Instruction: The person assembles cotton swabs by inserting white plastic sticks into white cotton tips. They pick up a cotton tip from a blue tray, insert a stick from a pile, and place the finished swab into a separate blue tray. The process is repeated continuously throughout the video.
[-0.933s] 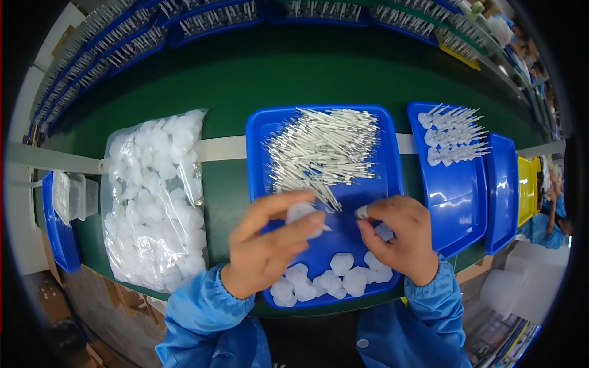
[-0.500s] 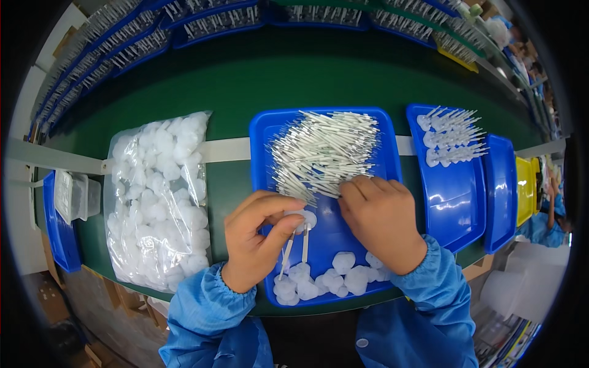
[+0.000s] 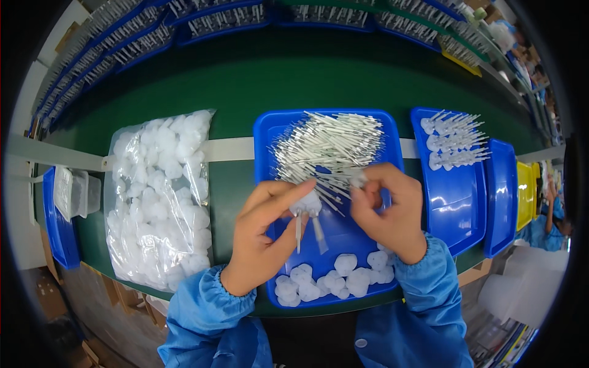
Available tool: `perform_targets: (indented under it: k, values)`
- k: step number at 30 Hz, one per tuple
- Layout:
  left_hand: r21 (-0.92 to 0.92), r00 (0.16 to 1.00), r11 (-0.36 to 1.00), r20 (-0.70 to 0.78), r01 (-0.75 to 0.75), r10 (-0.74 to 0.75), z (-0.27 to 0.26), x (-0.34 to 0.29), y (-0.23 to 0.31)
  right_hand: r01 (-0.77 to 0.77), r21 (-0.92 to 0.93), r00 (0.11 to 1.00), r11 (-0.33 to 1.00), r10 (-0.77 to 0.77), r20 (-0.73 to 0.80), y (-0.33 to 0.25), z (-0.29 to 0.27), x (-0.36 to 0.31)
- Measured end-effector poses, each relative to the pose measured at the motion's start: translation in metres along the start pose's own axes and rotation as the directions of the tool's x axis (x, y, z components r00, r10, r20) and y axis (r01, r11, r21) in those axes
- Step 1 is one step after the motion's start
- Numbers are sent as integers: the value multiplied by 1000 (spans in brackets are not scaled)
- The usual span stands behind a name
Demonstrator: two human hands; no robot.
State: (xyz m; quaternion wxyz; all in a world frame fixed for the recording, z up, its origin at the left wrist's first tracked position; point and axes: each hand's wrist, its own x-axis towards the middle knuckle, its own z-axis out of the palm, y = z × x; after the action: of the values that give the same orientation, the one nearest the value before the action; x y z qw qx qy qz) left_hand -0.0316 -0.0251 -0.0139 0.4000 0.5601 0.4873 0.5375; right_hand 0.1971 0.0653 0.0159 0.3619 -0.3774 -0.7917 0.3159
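My left hand (image 3: 270, 230) is closed in a pinch on a small frosted white plastic piece (image 3: 305, 204) with two thin rods hanging down from it. My right hand (image 3: 389, 205) pinches at the lower right of the rod pile, with a pale blurred bit (image 3: 357, 178) at its fingertips that I cannot make out. Both hands are over a blue tray (image 3: 262, 144). A heap of thin white rods (image 3: 325, 144) with metallic ends fills its far part. Loose frosted plastic pieces (image 3: 345, 264) lie along its near edge.
A clear bag (image 3: 156, 202) full of frosted pieces lies left on the green table (image 3: 227, 73). At right, a second blue tray (image 3: 454, 202) holds rows of pieces with rods (image 3: 454, 141). Racked blue trays (image 3: 227, 21) line the back. Another person's blue sleeve (image 3: 546, 230) shows far right.
My left hand has turned, and the held piece with its rods has shifted slightly right. My right hand has lifted off the pile and turned its fingers toward the left hand.
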Motion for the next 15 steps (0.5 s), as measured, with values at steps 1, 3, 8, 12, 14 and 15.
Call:
perform_targets:
  k: [1, 3, 8, 12, 14, 15]
  values:
    - [38, 1000, 999, 23, -4, 3, 0, 2, 2, -89, 187, 995, 978, 95, -23, -1, -3, -7]
    - [113, 998, 993, 69, -14, 6, -1, 4, 10, -39, 459, 999, 888, 38, 11, 7, -1, -15]
    - [42, 998, 998, 11, 54, -55, 6, 1, 14, 34, 378, 994, 925, -70, 83, 1, 4, -17]
    - [17, 997, 997, -7, 76, -76, 6, 0, 12, 154, 108, 985, 982, -161, 58, -1, 6, -15]
    - [-60, 996, 995, -42, 80, -82, 7, -1, 10, 173, 16, 984, 985, -174, 48, -2, 6, -15]
    - [-98, 995, 992, -59, 80, -86, 7, -1, 9, 168, 12, 985, 986, -168, 30, -2, 6, -16]
